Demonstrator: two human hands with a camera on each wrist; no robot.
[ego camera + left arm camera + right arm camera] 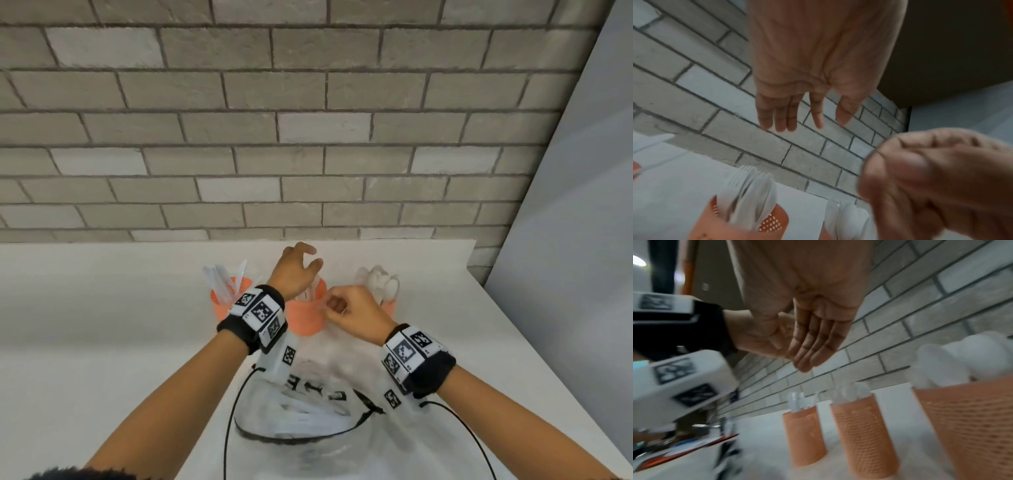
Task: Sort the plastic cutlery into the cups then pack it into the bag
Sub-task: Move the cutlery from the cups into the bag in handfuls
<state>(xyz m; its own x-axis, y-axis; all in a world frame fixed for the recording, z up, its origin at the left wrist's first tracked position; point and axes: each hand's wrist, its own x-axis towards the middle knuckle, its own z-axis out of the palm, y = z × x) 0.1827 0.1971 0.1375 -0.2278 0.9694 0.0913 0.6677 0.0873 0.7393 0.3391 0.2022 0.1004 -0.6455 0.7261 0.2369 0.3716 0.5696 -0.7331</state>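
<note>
Three orange mesh cups stand in a row on the white table [102, 308]. The left cup [222, 305] holds knives, the middle cup [305, 318] forks, the right cup [390, 306] spoons [966, 356]. A clear bag [308, 411] with black trim lies in front of them with white cutlery inside. My left hand [301, 263] hovers over the middle cup, fingers [789, 113] spread and relaxed, holding nothing. My right hand [339, 308] hangs beside that cup's front right, above the bag. Its fingers [812, 345] lie together, loosely bent, with nothing visible in them.
A grey brick wall [308, 137] rises directly behind the cups. The table's right edge [548, 359] slants past the spoon cup. Black cables [233, 411] trail from both wrist units across the bag. Bare tabletop stretches to the left of the knife cup.
</note>
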